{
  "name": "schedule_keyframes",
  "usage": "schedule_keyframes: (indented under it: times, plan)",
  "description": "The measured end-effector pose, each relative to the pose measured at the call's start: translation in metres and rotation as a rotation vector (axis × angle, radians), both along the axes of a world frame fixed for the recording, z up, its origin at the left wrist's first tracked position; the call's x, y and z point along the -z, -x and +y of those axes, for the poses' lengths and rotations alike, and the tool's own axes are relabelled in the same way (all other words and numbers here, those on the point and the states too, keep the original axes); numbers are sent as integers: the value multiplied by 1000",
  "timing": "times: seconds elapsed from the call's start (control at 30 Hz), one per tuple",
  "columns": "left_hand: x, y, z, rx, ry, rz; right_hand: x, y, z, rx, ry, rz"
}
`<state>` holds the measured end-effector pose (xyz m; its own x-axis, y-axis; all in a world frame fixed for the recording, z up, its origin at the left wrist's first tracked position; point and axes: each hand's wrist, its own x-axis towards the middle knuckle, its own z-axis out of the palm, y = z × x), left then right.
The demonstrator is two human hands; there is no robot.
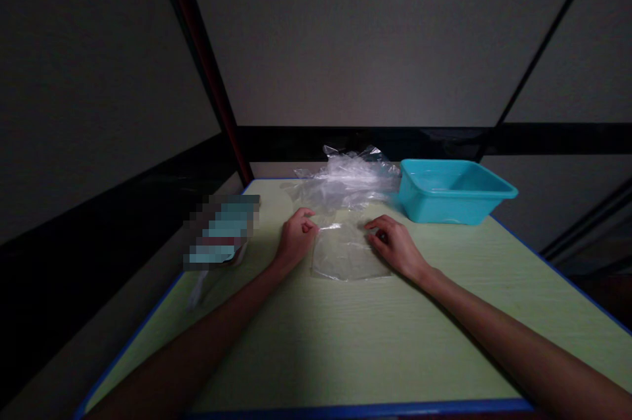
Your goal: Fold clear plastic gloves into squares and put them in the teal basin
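A clear plastic bag (pixel 348 255) lies fairly flat on the table, between my two hands. My left hand (pixel 297 234) is at the bag's left edge, its fingers curled and closed on the film near the upper corner. At the opposite side, my right hand (pixel 395 245) has thumb and fingers bent together on the bag's right edge. Part of that edge is hidden under the right hand. Just beyond the bag sits a crumpled heap of clear plastic bags (pixel 345 183).
A turquoise plastic basin (pixel 454 206) stands at the back right of the pale green table (pixel 316 347), which has a blue rim. On the left lies a pixelated object (pixel 224 232), with a whitish strip (pixel 197 289) by it. Walls rise behind and to the left.
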<state>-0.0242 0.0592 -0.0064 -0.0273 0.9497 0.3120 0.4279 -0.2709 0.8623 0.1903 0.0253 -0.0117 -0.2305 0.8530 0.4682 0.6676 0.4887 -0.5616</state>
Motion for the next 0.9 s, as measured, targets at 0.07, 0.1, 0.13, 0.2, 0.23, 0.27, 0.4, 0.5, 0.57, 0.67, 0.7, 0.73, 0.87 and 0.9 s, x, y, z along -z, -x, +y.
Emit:
schedule_keyframes:
  times: [0.07,0.1,0.13,0.2,0.23,0.27,0.4,0.5,0.57,0.67,0.7,0.73,0.87,0.9]
  plan:
    - [0,0,1,3,-1,3,0,0,0,-3,-8,1]
    - [-1,0,1,4,-1,4,0,0,0,-4,-13,3]
    - [-1,0,2,5,-2,5,0,-1,0,-4,-19,5]
    - [-2,-1,3,7,-5,11,0,-1,1,-2,-29,10]
    - [-1,-1,4,7,-6,15,0,-1,1,-1,-33,12]
    - [-1,-1,4,7,-8,20,0,-1,1,-1,-37,15]
    - [1,-1,6,-4,-9,41,0,0,2,0,-42,18]
    - [2,-1,3,-31,-8,56,0,0,2,2,-41,10]
    - [-1,1,-2,-55,-5,60,-1,-1,1,3,-47,4]
    - [-12,10,-14,-45,45,60,-3,-2,-3,2,-68,-21]
    - [-16,13,-19,-27,74,59,-4,-3,-4,1,-70,-36]
    - [-21,17,-25,-7,103,59,-5,-3,-6,3,-67,-52]
    - [-33,28,-52,71,209,61,-8,-5,-13,25,7,-74]
    - [-34,28,-58,89,247,49,-9,-6,-15,31,48,-57]
